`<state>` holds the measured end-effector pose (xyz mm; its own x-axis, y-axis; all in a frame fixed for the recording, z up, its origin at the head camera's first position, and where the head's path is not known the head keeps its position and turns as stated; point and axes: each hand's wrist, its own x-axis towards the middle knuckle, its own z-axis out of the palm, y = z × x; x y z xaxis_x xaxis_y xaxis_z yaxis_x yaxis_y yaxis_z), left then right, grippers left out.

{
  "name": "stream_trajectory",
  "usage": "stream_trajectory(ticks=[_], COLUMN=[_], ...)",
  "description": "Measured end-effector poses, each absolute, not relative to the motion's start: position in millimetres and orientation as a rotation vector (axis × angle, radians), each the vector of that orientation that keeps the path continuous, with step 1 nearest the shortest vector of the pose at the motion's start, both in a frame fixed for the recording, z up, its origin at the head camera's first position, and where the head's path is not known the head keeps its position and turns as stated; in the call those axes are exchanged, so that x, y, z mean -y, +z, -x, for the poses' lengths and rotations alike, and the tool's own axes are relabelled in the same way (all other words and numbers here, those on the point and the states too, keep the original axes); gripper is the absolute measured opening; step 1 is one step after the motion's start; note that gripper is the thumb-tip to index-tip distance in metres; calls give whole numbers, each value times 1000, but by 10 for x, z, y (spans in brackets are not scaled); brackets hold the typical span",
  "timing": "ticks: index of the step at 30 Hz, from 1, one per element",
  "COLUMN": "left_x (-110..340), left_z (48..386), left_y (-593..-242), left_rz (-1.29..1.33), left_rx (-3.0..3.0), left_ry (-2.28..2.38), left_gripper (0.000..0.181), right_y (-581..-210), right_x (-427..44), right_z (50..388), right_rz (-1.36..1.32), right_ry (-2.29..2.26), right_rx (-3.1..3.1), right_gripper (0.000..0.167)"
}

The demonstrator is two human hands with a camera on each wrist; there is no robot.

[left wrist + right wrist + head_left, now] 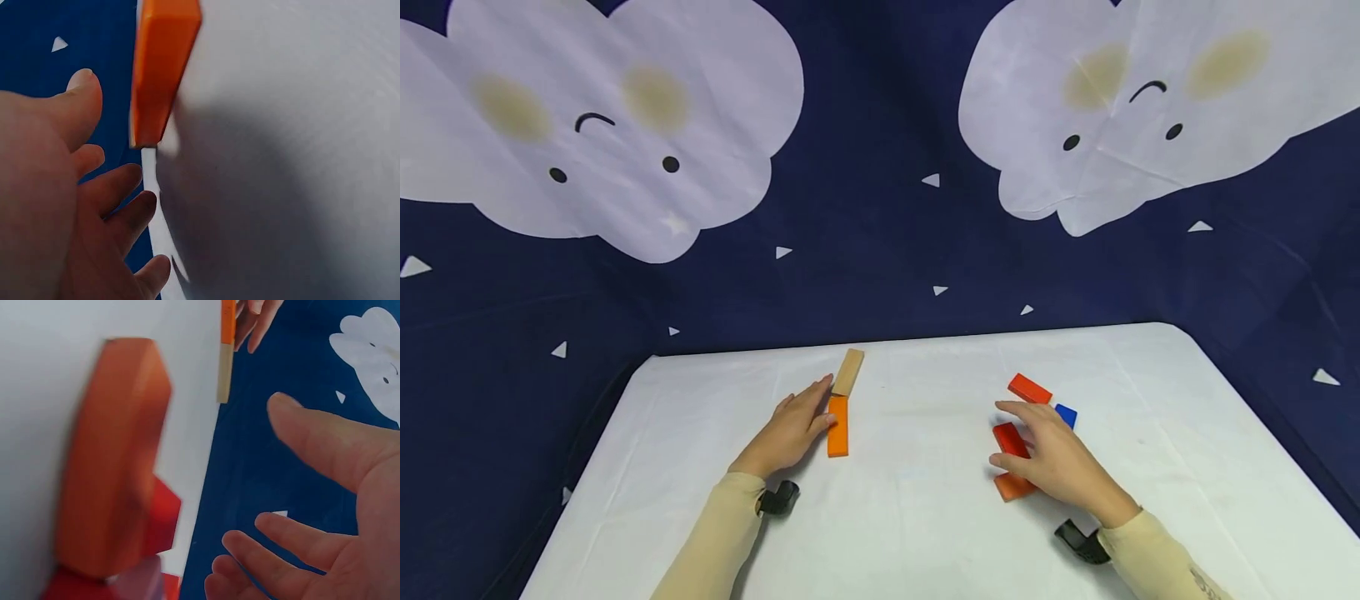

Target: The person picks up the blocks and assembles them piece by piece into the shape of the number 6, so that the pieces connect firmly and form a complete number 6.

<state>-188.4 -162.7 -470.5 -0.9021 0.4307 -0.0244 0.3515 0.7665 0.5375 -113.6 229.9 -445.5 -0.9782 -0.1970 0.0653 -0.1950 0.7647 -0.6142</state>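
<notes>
My left hand [786,435] is beside an orange block [839,435], fingers extended, its thumb at the block's left edge. In the left wrist view a gap shows between the fingers and that block. End to end with it, farther back, lies a plain wooden block [848,372]. On the right, my right hand [1060,457] hovers over a loose group, thumb and fingers spread and holding nothing. Around it are a red block [1011,439], a dark orange block [1013,487] partly under the hand, another red block [1028,388] and a blue block [1066,415], partly hidden.
The blocks lie on a white-covered table [917,500]. Behind its far edge hangs a dark blue cloth [872,283] with printed clouds and small white triangles. A black wrist camera [779,498] sits below the left hand, another black camera [1081,543] below the right.
</notes>
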Motion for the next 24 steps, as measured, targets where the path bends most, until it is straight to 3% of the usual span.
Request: stream_trajectory(ticks=[24], left_x=[1594], left_z=[2092], left_y=[-4699], left_rz=[-667], left_rx=[-2791], left_ry=[665], left_gripper=[60], right_y=[-4674], right_x=[-2481], right_z=[1117], right_rz=[626], right_ry=[-778], right_rx=[-3097], right_gripper=[52])
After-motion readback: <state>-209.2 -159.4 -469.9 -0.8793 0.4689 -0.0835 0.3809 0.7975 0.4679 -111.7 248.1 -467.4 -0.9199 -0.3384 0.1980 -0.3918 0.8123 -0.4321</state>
